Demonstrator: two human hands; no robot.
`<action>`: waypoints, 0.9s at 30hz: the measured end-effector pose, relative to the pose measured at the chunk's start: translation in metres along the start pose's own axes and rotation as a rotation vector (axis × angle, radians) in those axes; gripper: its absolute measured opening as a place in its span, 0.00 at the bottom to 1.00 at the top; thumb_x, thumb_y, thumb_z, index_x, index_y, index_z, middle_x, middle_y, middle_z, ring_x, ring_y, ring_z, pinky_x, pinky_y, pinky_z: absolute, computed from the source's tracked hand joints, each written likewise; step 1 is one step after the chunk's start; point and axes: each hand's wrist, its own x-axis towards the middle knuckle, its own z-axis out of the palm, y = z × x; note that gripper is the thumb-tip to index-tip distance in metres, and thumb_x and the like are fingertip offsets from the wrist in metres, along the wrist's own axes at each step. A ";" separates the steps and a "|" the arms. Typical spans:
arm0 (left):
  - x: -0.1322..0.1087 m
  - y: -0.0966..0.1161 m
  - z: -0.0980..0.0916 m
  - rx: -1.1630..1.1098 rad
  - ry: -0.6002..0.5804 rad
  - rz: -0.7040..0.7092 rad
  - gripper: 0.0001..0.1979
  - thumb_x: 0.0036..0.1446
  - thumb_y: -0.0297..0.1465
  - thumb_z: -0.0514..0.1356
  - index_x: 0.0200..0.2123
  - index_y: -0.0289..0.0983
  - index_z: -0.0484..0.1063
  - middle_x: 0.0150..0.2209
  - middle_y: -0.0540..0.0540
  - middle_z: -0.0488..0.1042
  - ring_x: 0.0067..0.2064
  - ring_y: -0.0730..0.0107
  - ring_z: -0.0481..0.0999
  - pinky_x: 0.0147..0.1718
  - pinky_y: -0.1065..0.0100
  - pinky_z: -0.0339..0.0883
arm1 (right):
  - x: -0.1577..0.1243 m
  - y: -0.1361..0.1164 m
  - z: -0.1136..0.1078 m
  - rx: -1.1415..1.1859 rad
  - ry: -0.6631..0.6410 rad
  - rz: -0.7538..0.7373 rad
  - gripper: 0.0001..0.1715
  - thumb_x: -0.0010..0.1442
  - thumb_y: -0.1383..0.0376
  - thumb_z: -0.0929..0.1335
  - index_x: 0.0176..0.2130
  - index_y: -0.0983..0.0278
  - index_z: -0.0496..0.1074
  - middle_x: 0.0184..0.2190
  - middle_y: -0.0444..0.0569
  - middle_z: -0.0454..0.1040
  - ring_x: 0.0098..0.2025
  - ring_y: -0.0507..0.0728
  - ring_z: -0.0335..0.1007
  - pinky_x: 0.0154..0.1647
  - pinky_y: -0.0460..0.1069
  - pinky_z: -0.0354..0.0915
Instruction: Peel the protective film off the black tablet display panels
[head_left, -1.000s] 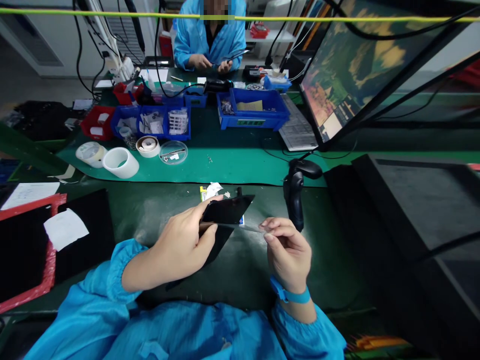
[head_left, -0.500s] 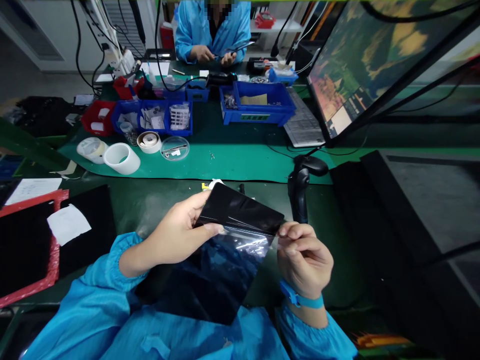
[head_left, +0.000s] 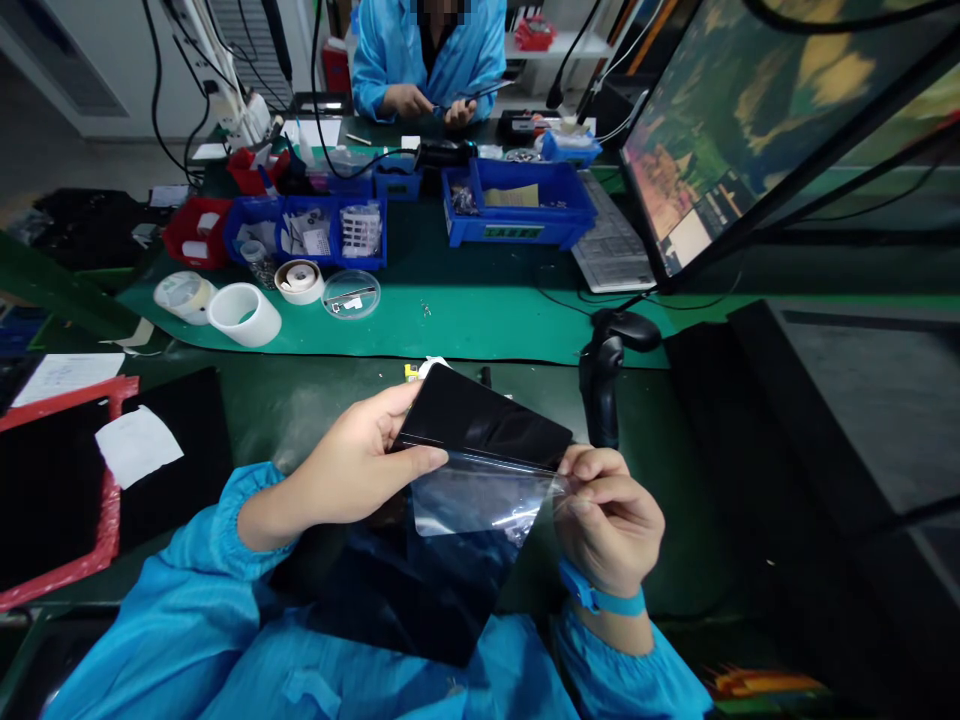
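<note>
Through the head camera I look down on a dark green table [head_left: 300, 400] with a brighter green mat [head_left: 487, 325] behind its near part; beyond it the room shows a pale wall [head_left: 139, 60] and one co-worker [head_left: 431, 85] in a blue coat, while one large monitor [head_left: 720, 130] leans at the right. The glossy black panel [head_left: 484, 410], flat and straight-edged, is held slanted above the table's near side, in front of the torso. My left hand [head_left: 367, 455] grips it, thumb over its left edge. My right hand [head_left: 611, 510], fingertips pinched together, holds one thin, shiny clear film [head_left: 465, 505] that spreads across the panel. On the mat I count three rolls [head_left: 259, 330] and one round clear dish [head_left: 360, 308]; behind them stand three blue bins [head_left: 364, 262] in a row, two red bins [head_left: 178, 238] and one wider blue bin [head_left: 465, 232]. One smooth, curved black scanner [head_left: 600, 385] lies beyond the right hand. At left, one curled white paper scrap [head_left: 140, 446] overlaps a matte black sheet [head_left: 187, 470] and creased red plastic [head_left: 109, 510].
</note>
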 end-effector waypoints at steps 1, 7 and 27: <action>0.000 0.000 0.000 0.002 -0.007 0.004 0.28 0.64 0.26 0.67 0.67 0.37 0.70 0.61 0.38 0.78 0.60 0.55 0.80 0.56 0.61 0.79 | 0.000 0.000 0.000 -0.001 0.004 0.003 0.08 0.57 0.65 0.78 0.29 0.59 0.78 0.32 0.46 0.70 0.37 0.56 0.70 0.38 0.55 0.69; -0.001 0.002 0.000 0.021 0.012 -0.007 0.27 0.64 0.25 0.66 0.66 0.38 0.71 0.60 0.40 0.78 0.59 0.55 0.81 0.54 0.62 0.80 | 0.000 0.000 0.001 -0.016 0.017 0.028 0.09 0.57 0.62 0.78 0.28 0.59 0.77 0.31 0.46 0.70 0.36 0.57 0.70 0.37 0.55 0.70; -0.012 0.001 -0.003 0.448 0.024 0.159 0.21 0.69 0.33 0.63 0.64 0.41 0.74 0.50 0.43 0.83 0.46 0.62 0.84 0.46 0.66 0.79 | 0.000 0.002 0.001 -0.046 0.066 0.109 0.11 0.55 0.61 0.80 0.27 0.60 0.78 0.30 0.47 0.72 0.34 0.55 0.70 0.30 0.49 0.68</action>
